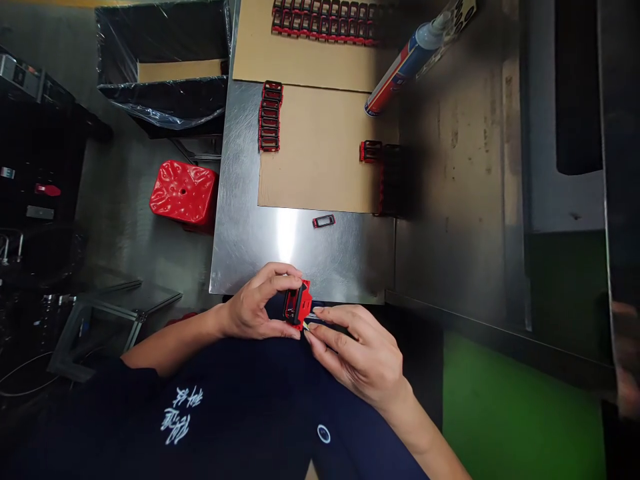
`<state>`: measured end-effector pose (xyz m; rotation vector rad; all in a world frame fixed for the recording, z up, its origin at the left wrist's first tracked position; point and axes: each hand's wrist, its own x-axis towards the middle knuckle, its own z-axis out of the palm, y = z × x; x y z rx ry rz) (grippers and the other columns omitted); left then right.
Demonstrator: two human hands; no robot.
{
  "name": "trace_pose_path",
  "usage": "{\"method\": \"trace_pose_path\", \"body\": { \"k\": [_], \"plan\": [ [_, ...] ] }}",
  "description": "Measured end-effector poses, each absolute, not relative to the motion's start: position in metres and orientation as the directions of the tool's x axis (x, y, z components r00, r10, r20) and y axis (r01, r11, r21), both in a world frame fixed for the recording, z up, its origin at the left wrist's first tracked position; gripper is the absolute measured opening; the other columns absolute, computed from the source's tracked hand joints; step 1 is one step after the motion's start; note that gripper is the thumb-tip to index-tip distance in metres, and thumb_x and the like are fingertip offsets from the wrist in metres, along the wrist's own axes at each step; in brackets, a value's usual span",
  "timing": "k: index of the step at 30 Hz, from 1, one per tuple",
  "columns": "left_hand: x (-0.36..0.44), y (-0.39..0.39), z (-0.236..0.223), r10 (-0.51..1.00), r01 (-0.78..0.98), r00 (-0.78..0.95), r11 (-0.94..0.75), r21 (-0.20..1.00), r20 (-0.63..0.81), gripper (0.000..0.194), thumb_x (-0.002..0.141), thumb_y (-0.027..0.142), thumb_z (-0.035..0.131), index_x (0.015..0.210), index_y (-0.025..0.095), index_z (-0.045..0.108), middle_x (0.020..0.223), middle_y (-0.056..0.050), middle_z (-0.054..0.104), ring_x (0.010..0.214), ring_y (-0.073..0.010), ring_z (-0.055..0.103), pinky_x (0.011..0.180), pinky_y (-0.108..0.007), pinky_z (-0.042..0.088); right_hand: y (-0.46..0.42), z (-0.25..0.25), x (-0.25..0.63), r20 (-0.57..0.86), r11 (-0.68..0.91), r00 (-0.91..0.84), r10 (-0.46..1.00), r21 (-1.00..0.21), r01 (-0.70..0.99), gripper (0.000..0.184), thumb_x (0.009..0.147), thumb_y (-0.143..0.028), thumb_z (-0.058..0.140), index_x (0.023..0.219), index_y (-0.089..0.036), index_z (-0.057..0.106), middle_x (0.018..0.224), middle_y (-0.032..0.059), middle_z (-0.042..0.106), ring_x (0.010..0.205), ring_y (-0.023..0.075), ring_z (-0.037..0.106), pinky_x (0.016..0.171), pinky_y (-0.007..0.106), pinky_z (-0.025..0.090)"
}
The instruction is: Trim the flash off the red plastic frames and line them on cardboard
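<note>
My left hand (257, 303) grips a small red and black plastic frame (304, 303) between thumb and fingers, just off the table's near edge. Its red face is turned to the right, and a dark opening shows on the left side. My right hand (363, 347) is closed in a pinch at the frame's lower right. A thin, pale yellow piece (306, 326) shows at those fingertips, touching or very near the frame; its kind is too small to make out. Beyond the hands, a loose black and red frame (323, 221) lies on the metal table (245, 233).
Cardboard sheets (320, 160) cover part of the table, with a column of frames (270, 117), a stack at right (371, 151) and rows at the back (323, 25). A blue and red cartridge tube (405, 63) stands tilted. A red stool (183, 192) and plastic-lined bin (163, 100) are left.
</note>
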<state>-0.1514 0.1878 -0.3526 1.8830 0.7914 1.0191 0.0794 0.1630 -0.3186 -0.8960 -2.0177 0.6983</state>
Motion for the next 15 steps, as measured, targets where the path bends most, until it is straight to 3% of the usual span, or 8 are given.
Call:
{"method": "trace_pose_path", "body": {
  "k": [15],
  "plan": [
    [-0.1524,0.1848,-0.3572,0.841,0.131,0.437,-0.410,0.903,0.318,0.083,0.075,0.045,0.085,0.145,0.029,0.043,0.128,-0.012,0.053,0.116,-0.0247,0.062,0.099,-0.045,0.058,0.1647,-0.3215,0.0762,0.451,0.581,-0.391,0.803,-0.740,0.339,0.011,0.091,-0.010,0.074,0.099,-0.017,0.072,0.101,0.0107,0.071,0.085,0.0209,0.069,0.073,0.033,0.062]
  ]
}}
